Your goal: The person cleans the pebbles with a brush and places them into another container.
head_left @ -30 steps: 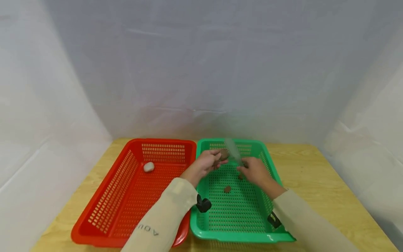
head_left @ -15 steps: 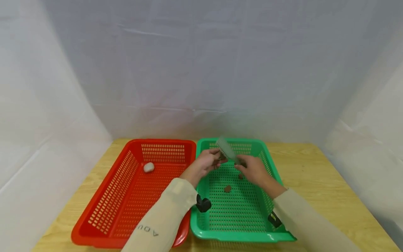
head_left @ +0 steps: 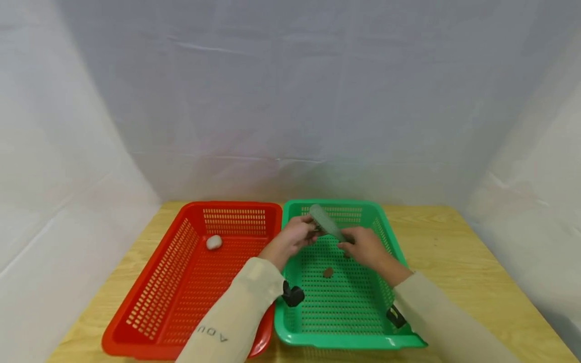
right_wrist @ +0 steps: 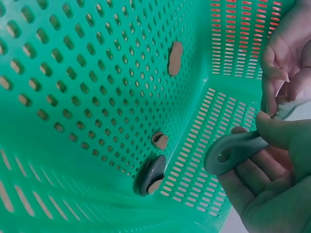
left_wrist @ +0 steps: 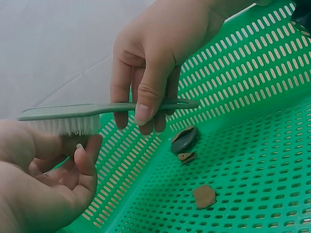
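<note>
My right hand (head_left: pixel 364 245) grips the handle of a grey-green scrubbing brush (left_wrist: pixel 58 112) with white bristles. Its bristles face down onto the fingers of my left hand (head_left: pixel 296 236) and what they hold. That hand, palm up, pinches a brown rounded lump (left_wrist: pixel 73 142), mostly hidden beneath the brush. Both hands are over the far part of a green basket (head_left: pixel 345 341). On the basket's floor lie a flat brown flake (left_wrist: pixel 204 196), a small curled brown piece (right_wrist: pixel 160 140) and a dark smooth stone (right_wrist: pixel 152 173) with a brown patch on it.
To the left, a red basket (head_left: pixel 136 348) stands against the green one, with a pale stone (head_left: pixel 214 242) near its far left corner. Both baskets are on a wooden table (head_left: pixel 458 282). White sheeting (head_left: pixel 290 101) rises behind and at both sides.
The brush head has swung left and down from beside the brown lump to over it, covering it in the head view. My left hand has stayed in place.
</note>
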{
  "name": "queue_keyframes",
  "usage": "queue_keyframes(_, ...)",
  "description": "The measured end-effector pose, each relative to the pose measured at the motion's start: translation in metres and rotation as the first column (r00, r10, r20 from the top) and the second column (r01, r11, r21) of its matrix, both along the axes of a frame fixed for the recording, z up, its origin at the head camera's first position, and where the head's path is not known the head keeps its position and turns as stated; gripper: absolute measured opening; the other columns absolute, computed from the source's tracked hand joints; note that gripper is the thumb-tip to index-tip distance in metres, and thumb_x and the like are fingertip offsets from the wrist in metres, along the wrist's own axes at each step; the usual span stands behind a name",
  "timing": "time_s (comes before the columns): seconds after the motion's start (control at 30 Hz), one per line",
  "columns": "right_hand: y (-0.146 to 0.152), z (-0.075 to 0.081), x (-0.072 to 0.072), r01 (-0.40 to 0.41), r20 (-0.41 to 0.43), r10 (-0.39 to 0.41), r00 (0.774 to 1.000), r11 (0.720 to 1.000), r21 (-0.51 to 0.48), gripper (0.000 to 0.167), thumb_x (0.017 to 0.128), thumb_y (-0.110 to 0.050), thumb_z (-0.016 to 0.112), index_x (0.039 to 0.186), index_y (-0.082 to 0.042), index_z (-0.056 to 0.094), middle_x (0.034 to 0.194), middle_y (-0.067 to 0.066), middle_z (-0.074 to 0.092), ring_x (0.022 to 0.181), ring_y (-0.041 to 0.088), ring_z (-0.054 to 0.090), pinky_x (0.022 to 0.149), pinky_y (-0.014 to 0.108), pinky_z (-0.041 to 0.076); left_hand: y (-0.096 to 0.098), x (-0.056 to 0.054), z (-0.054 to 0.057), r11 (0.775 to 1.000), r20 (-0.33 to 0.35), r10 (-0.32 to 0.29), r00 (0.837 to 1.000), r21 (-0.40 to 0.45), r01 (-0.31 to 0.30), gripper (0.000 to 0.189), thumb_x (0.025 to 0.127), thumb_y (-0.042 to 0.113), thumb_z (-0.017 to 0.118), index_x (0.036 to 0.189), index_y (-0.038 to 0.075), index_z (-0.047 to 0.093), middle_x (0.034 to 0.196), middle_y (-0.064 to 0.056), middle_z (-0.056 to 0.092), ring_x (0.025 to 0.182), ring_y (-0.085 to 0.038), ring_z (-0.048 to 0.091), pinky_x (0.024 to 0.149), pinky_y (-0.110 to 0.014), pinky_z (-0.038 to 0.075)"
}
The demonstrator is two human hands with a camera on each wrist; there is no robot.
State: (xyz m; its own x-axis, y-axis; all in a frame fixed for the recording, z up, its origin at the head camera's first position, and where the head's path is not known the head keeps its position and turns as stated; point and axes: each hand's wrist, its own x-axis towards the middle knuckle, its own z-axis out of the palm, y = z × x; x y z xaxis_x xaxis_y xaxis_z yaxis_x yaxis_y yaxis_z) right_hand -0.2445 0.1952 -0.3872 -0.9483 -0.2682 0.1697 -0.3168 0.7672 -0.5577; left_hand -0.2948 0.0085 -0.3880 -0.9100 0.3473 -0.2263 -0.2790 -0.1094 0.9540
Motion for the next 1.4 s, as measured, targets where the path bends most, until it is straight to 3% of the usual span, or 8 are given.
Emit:
queue_keyframes(0.23,0.0005,0.0015,-0.0005,0.025,0.05,-0.025,0.998,1.0,0.008,0.025,0.091,-0.01,0.067,0.112,0.004,0.067,0.078,0.012,0.072,0.065,0.025,0.067,0.051,0.028,0.046,-0.0006,-0.0015,-0.0001,1.0,-0.006,-0.022,1.0,0.007,0.023,0.041,0.105,0.011,0.044,0.145,0.004,0.044,0.131,-0.02,0.059,0.1,-0.02,0.065,0.061,-0.018,0.045)
queue_keyframes(0.37,0.0,0.0021,-0.0006,0.043,0.063,-0.043,0.997,0.999,0.007,0.027,0.091,-0.01,0.067,0.114,0.006,0.066,0.078,0.011,0.072,0.065,0.024,0.068,0.05,0.028,0.047,-0.0011,-0.0009,0.0013,0.999,-0.002,-0.04,0.999,0.004,0.04,0.043,0.105,0.013,0.042,0.148,0.006,0.04,0.135,-0.02,0.056,0.115,-0.027,0.06,0.062,-0.018,0.045)
queue_keyframes(0.53,0.0011,0.001,-0.0008,0.081,0.062,-0.081,0.995,0.997,0.005,0.029,0.092,-0.011,0.067,0.113,0.009,0.065,0.076,0.011,0.071,0.06,0.018,0.065,0.05,0.028,0.048,-0.0007,0.0002,0.0025,0.999,0.013,-0.05,0.999,0.004,0.05,0.045,0.105,0.012,0.041,0.149,0.005,0.037,0.143,-0.018,0.048,0.12,-0.028,0.057,0.062,-0.018,0.044)
queue_keyframes(0.73,0.0019,-0.0008,-0.0022,0.143,0.03,-0.143,0.989,0.99,0.005,0.023,0.094,-0.014,0.065,0.102,0.008,0.066,0.063,0.006,0.063,0.049,0.013,0.053,0.044,0.029,0.043,-0.0004,-0.0002,0.0012,0.999,0.03,-0.04,0.999,0.003,0.04,0.045,0.105,0.011,0.042,0.149,0.003,0.036,0.146,-0.018,0.044,0.118,-0.027,0.059,0.062,-0.018,0.045)
queue_keyframes(0.9,0.0007,-0.0013,-0.0023,0.097,-0.048,-0.096,0.994,0.995,0.023,0.035,0.095,-0.014,0.063,0.119,0.011,0.06,0.09,0.019,0.071,0.075,0.027,0.068,0.066,0.041,0.056,-0.0008,0.0008,0.0016,0.999,0.03,-0.037,0.999,0.004,0.037,0.045,0.105,0.012,0.042,0.149,0.003,0.036,0.146,-0.019,0.044,0.117,-0.027,0.06,0.062,-0.018,0.045)
queue_keyframes(1.03,-0.0007,-0.0017,-0.0012,0.039,-0.058,-0.038,0.998,0.999,0.017,0.038,0.095,-0.012,0.063,0.127,0.008,0.057,0.108,0.023,0.068,0.092,0.031,0.069,0.076,0.044,0.056,-0.0006,0.0012,0.0013,0.999,0.018,-0.034,0.999,0.0,0.034,0.043,0.105,0.014,0.043,0.147,0.003,0.04,0.139,-0.019,0.052,0.108,-0.022,0.064,0.063,-0.019,0.046)
queue_keyframes(1.23,-0.0015,-0.0024,-0.0008,0.015,-0.04,-0.015,0.999,1.0,0.004,0.035,0.093,-0.009,0.065,0.126,0.001,0.061,0.104,0.016,0.071,0.085,0.023,0.069,0.071,0.038,0.056,0.0008,0.0004,0.0004,1.0,0.016,0.001,1.0,0.008,-0.001,0.035,0.102,0.006,0.047,0.136,0.001,0.054,0.121,-0.018,0.064,0.085,-0.013,0.064,0.061,-0.02,0.045)
queue_keyframes(1.4,-0.0011,-0.0016,-0.0014,0.002,-0.046,-0.001,0.999,1.0,0.023,0.019,0.091,-0.008,0.068,0.11,-0.002,0.067,0.094,0.01,0.071,0.072,0.019,0.068,0.065,0.035,0.054,0.0017,0.0,0.0,1.0,0.011,0.03,0.999,-0.005,-0.03,0.029,0.099,-0.003,0.046,0.125,-0.003,0.058,0.105,-0.013,0.067,0.07,-0.013,0.056,0.061,-0.022,0.045)
